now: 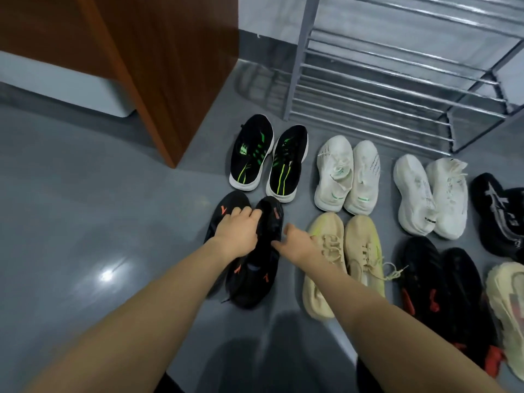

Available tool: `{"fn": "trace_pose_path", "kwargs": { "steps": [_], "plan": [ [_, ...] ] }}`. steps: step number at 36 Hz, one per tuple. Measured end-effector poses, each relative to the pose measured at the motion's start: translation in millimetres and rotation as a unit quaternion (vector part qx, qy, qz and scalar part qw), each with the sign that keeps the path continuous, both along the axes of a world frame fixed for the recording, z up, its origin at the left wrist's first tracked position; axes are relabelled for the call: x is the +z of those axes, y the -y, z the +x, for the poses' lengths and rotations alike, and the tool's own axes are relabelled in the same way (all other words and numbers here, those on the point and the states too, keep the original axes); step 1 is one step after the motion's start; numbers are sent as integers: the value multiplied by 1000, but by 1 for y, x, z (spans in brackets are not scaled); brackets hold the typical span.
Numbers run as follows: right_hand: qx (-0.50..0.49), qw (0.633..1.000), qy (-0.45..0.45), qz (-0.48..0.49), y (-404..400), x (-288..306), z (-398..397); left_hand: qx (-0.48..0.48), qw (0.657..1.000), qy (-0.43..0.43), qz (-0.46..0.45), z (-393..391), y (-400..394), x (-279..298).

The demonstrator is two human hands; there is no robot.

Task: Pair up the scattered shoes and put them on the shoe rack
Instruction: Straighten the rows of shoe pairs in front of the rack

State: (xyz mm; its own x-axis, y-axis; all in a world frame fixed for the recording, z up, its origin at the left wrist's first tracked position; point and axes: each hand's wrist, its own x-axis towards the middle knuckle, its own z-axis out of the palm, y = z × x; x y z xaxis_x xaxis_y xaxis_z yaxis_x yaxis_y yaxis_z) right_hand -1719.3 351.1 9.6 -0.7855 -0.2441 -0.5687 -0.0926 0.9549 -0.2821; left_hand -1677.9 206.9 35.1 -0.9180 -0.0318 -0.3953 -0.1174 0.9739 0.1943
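Observation:
A pair of black shoes with orange marks (255, 276) lies on the floor in front of me. My left hand (239, 231) lies over both shoes, its fingers curled onto the right one's upper. My right hand (295, 242) touches the right side of that same shoe with its fingers bent. Beside it on the right is a beige pair (340, 259). Behind stand a black pair with green stripes (266, 160) and a white pair (347, 174). The metal shoe rack (397, 80) stands at the back right, its bars bare.
More shoes lie at the right: a second white pair (431, 194), a black pair with red marks (436, 290), a black shoe with grey stripes (496, 211) and a cream shoe (507, 304). A brown wooden cabinet (158, 66) stands at the back left on the grey floor.

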Motion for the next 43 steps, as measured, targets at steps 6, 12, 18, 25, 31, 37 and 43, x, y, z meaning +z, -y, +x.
{"fn": "trace_pose_path", "kwargs": {
  "steps": [6,12,18,25,31,37,43],
  "plan": [
    [4,999,40,11,1,-35,6,-16,1000,15,0,2,-7,-24],
    [-18,999,-6,-27,1,-45,10,-34,999,-15,-30,-1,-9,-37],
    [-44,992,-60,-102,-10,-29,5,-28,998,-47,-45,-6,-14,-31],
    [36,977,-149,-149,-14,1,-23,-11,985,-128,-114,-16,-14,-5],
    [108,953,-233,-164,-12,23,-34,-34,990,-108,-83,-22,-12,0],
    [145,929,-286,-183,-2,31,-35,21,988,-143,-53,-17,-7,12],
    [127,921,-318,-186,12,27,-31,64,982,-153,-93,-13,-9,20]
  ]
}}
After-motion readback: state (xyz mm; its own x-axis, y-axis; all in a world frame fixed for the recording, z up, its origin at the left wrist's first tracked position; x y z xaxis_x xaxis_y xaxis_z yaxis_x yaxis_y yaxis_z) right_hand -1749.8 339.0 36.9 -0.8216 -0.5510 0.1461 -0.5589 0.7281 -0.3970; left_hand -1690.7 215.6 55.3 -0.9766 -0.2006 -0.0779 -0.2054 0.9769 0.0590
